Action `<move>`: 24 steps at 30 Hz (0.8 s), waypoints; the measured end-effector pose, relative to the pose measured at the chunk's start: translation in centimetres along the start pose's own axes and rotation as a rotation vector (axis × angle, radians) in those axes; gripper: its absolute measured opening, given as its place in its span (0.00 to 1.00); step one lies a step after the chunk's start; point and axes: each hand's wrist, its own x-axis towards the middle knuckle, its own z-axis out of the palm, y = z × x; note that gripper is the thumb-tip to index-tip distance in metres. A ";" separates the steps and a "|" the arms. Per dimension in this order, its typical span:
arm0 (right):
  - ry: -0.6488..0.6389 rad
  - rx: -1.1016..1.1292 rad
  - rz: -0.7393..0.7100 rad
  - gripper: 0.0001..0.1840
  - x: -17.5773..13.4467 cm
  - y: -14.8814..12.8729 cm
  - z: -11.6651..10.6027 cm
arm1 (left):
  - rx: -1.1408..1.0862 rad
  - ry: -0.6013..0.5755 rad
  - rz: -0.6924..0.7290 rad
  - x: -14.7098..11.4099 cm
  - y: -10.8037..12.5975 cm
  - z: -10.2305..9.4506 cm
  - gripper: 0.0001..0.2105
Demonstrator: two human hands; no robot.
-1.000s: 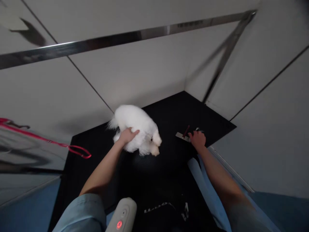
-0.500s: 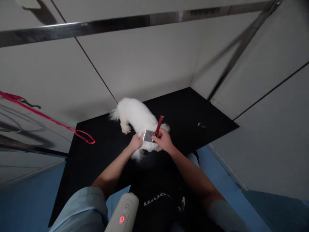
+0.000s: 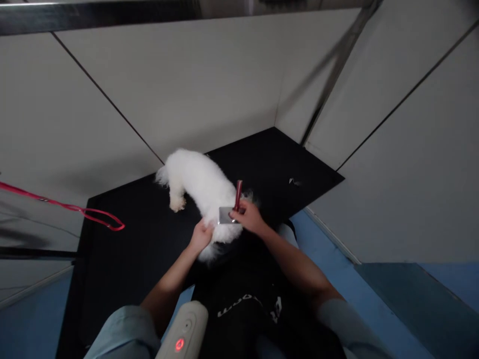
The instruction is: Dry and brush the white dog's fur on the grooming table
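A white fluffy dog (image 3: 204,179) stands on a black table (image 3: 123,244), its head end lowered towards me. My right hand (image 3: 250,215) is closed on a slicker brush (image 3: 225,215) with a silver back and a dark red handle sticking up. The brush's flat head lies against the fur near the dog's head, so its pins are hidden. At the left side of the dog's head my left hand (image 3: 202,234) is closed on the fur. Its fingertips are partly buried there.
A pink leash loop (image 3: 105,219) hangs at the left. A metal bar (image 3: 112,15) crosses above, before pale wall panels (image 3: 179,85). A small tuft (image 3: 294,182) lies on the table's right part. A pale device (image 3: 185,331) with a red light is close below me.
The view has shifted, moving the scene leftward in the picture. The brush is a little lower on the dog's head, its handle more upright. Both hands keep their hold.
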 end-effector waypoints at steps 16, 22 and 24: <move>0.157 -0.210 0.107 0.10 -1.0 1.8 -1.3 | 0.032 -0.033 0.012 -0.8 -2.1 1.5 0.17; 0.146 -0.266 0.163 0.09 -1.4 1.6 -0.2 | 0.033 -0.012 0.004 -2.1 -2.9 2.3 0.23; 0.187 -0.306 0.163 0.09 -1.4 1.5 -0.3 | 0.020 -0.049 -0.014 -2.6 -3.1 2.3 0.24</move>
